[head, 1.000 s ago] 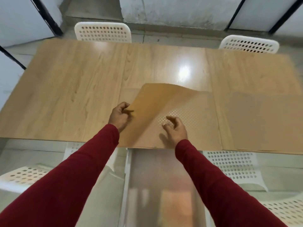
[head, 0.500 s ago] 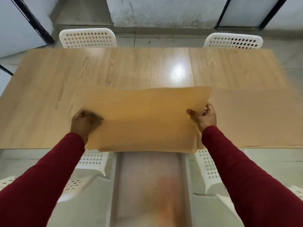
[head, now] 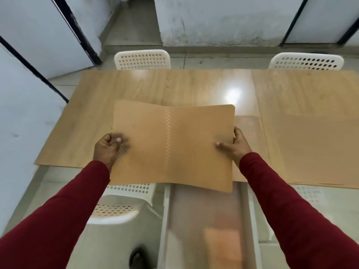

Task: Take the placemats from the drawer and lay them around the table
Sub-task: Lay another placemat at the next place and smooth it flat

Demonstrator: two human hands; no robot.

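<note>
Tan placemat [head: 172, 144] now lifted off the stack and shifted left, my left hand [head: 106, 148] and right hand [head: 236, 145] pinching its side edges, sagging above the wooden worktop [head: 97, 105] near edge, ready to lay at the left seat.

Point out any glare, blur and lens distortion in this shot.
Head view: a bright glare spot on the table; motion blur smears the left hand on the held placemat; the open drawer is soft; wide-angle distortion bows the table's edges.

surface: wooden table [head: 147, 88] | on it: tan placemats [head: 318, 148] lying flat (right side, near edge)
</note>
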